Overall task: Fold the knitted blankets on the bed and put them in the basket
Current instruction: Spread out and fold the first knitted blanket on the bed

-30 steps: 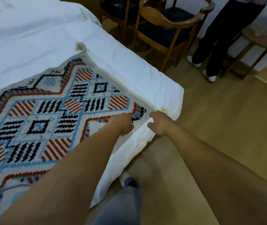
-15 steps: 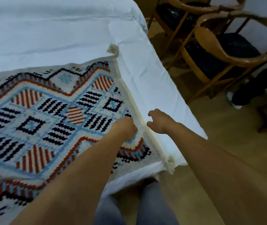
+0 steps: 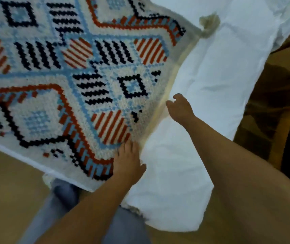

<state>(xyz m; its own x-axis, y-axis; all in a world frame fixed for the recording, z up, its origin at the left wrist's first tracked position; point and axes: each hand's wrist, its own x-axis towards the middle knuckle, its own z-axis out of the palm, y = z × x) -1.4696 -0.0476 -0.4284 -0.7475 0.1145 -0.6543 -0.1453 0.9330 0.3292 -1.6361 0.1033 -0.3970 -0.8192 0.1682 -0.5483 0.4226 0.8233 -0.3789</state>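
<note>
The left hand (image 3: 128,161) lies flat with straight fingers, pressing on the near part of the cream, blue, rust-red and black diamond-patterned knitted blanket (image 3: 91,76); it grasps nothing, and seems to pin the cloth so it will not slide. The right hand (image 3: 181,110) hovers just beside the blanket's cream border, thumb and fingers loosely curled and parted, with nothing between them; it looks ready to pinch that border for a first fold. The blanket lies spread and unfolded on the white-sheeted bed (image 3: 211,81), near its corner; a cream yarn tassel (image 3: 209,25) at the blanket's far corner rests on the sheet. The basket is not in view. Around the bed are a tan wooden floor (image 3: 8,173), the person's grey-blue trouser legs (image 3: 59,205), and blurred dark wooden furniture (image 3: 281,106) at the right. No brand, label or writing can be read.
</note>
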